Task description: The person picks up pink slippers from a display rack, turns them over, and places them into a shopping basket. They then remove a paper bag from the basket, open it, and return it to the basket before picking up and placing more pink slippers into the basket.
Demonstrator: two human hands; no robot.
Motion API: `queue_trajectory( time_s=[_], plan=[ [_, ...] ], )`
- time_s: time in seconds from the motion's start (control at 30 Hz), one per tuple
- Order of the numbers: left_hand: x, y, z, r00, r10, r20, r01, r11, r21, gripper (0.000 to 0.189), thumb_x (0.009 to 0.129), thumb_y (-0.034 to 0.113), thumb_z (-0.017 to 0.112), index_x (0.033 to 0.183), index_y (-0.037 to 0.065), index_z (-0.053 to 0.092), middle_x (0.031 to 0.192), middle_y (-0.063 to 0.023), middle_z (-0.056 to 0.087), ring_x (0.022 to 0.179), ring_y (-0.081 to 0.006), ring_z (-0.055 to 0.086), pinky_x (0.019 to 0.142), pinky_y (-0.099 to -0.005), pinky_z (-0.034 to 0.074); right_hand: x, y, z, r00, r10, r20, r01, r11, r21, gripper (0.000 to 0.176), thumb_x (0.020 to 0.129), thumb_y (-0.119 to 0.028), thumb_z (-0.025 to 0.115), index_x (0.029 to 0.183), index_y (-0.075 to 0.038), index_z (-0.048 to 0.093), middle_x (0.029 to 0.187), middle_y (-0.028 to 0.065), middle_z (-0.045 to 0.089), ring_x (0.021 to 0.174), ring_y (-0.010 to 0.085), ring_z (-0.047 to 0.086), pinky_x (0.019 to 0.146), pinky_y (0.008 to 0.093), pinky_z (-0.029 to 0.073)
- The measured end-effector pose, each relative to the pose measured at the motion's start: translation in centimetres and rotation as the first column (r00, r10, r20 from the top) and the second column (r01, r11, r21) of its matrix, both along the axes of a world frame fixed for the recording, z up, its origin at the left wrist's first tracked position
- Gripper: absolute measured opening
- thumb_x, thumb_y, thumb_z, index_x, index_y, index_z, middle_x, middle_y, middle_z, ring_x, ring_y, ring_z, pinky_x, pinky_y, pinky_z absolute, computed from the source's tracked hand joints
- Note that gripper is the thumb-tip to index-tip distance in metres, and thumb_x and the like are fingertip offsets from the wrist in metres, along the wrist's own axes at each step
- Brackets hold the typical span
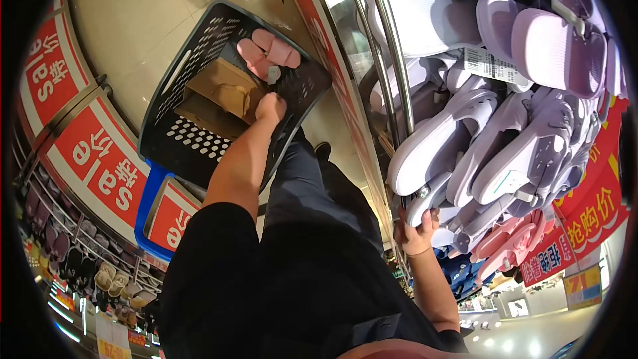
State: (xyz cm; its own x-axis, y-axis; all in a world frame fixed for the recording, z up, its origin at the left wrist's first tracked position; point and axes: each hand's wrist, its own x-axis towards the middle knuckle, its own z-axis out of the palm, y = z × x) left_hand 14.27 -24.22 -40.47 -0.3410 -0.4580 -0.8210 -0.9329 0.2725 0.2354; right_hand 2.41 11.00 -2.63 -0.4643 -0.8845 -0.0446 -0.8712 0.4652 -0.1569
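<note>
Steadying the lilac slipper (429, 201) on the metal rack (395, 46) should need a light right hand (417, 236), fingers bent against it, pinch uncertain, while the left hand (269, 108) curls by the paper bag (216, 80) in the basket (311, 80), grip unclear.

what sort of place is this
Most likely a shop, probably its shoe section: rows of pale slippers hang on a metal rack, red signs read "sale", and a shopping basket holds pink slippers.
</note>
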Motion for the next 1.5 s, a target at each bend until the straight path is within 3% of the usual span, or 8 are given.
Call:
queue_trajectory(
  time_s=[0.23, 0.5, 0.6, 0.63, 0.83, 1.17, 1.37, 1.5],
  plan=[
    [5.6, -0.2, 9.3, 0.954, -0.019, -0.301, -0.042, 0.98, -0.195, 0.026, 0.088, 0.015, 0.056, 0.111, 0.011, 0.068, 0.109, -0.015, 0.065, 0.099, -0.036, 0.065, 0.085, -0.0456, 0.053, 0.1, 0.4, -0.6, 1.0, -0.008, 0.007, 0.008, 0.999, -0.032, 0.047, 0.07, -0.005, 0.066, 0.116, -0.01, 0.065, 0.153, 0.0192, 0.029, 0.135, 0.0454, 0.034, 0.109, 0.0575, 0.036],
    [7.0, -4.5, 11.8, 0.955, -0.289, 0.063, 0.295, 0.936, -0.193, 0.068, 0.089, 0.007, 0.055, 0.15, 0.031, 0.038, 0.109, -0.0197, 0.058, 0.093, -0.0364, 0.068, 0.081, -0.0444, 0.056, 0.4, -0.1, -0.3, 0.999, -0.044, -0.015, 0.044, 0.999, 0.0, 0.037, 0.072, -0.003, 0.07, 0.108, -0.011, 0.069, 0.151, 0.0204, 0.03, 0.13, 0.0497, 0.036, 0.106, 0.0573, 0.038],
    [7.2, -5.4, 7.5, 0.904, -0.401, 0.147, 0.415, 0.907, -0.074, 0.063, 0.091, 0.008, 0.052, 0.15, 0.025, 0.038, 0.117, -0.0215, 0.06, 0.094, -0.0375, 0.069, 0.081, -0.0447, 0.056, 0.2, -0.2, -0.4, 0.998, -0.046, -0.037, 0.046, 0.999, -0.005, 0.036, 0.071, -0.001, 0.069, 0.105, -0.012, 0.071, 0.15, 0.0207, 0.03, 0.129, 0.0495, 0.037, 0.106, 0.0567, 0.038],
    [6.9, -5.4, 7.0, 0.872, -0.441, 0.213, 0.472, 0.873, -0.125, 0.045, 0.094, 0.011, 0.051, 0.138, 0.018, 0.057, 0.112, -0.0147, 0.068, 0.095, -0.0312, 0.071, 0.078, -0.0396, 0.058, 0.2, -0.3, -0.3, 0.998, -0.05, -0.041, 0.05, 0.999, 0.0, 0.036, 0.07, -0.001, 0.069, 0.104, -0.012, 0.071, 0.15, 0.0207, 0.031, 0.129, 0.0492, 0.037, 0.106, 0.0563, 0.038],
    [6.2, -5.5, 7.8, 0.797, -0.51, 0.324, 0.517, 0.853, 0.07, 0.028, 0.094, 0.012, 0.052, 0.11, 0.012, 0.075, 0.12, -0.0107, 0.071, 0.108, -0.0253, 0.07, 0.083, -0.0385, 0.057, 0.4, -1.2, 0.1, 0.996, -0.058, -0.07, 0.06, 0.998, 0.022, 0.038, 0.068, -0.001, 0.068, 0.103, -0.014, 0.074, 0.149, 0.0204, 0.032, 0.13, 0.0476, 0.037, 0.107, 0.0544, 0.039],
    [9.8, -5.3, 5.0, 0.718, -0.486, 0.499, 0.487, 0.862, 0.139, 0.028, 0.093, 0.022, 0.06, 0.116, 0.015, 0.074, 0.12, -0.0032, 0.071, 0.11, -0.022, 0.069, 0.075, -0.0413, 0.058, 0.2, -1.2, 0.4, 0.997, -0.068, -0.031, 0.069, 0.997, 0.019, 0.038, 0.068, -0.003, 0.065, 0.103, -0.013, 0.076, 0.151, 0.0209, 0.031, 0.127, 0.0469, 0.041, 0.107, 0.0534, 0.039],
    [9.8, -4.1, 2.4, 0.552, -0.612, 0.565, 0.608, 0.76, 0.229, 0.028, 0.088, 0.028, 0.067, 0.112, 0.019, 0.076, 0.111, 0.0047, 0.073, 0.097, -0.0169, 0.069, 0.064, -0.043, 0.051, 0.3, -1.2, 0.4, 0.997, -0.077, -0.019, 0.077, 0.997, -0.002, 0.036, 0.068, -0.002, 0.066, 0.101, -0.012, 0.076, 0.15, 0.0208, 0.033, 0.126, 0.0464, 0.042, 0.107, 0.0538, 0.039],
    [5.9, -3.0, 6.8, 0.316, -0.806, 0.501, 0.853, 0.472, 0.221, 0.029, 0.086, 0.029, 0.066, 0.112, 0.022, 0.075, 0.101, 0.0086, 0.07, 0.087, -0.0168, 0.066, 0.058, -0.047, 0.038, 0.2, -0.7, 0.1, 0.998, -0.055, -0.008, 0.055, 0.998, -0.009, 0.045, 0.066, 0.002, 0.063, 0.106, -0.014, 0.074, 0.15, 0.026, 0.031, 0.127, 0.0473, 0.039, 0.11, 0.0526, 0.035]
  ],
)
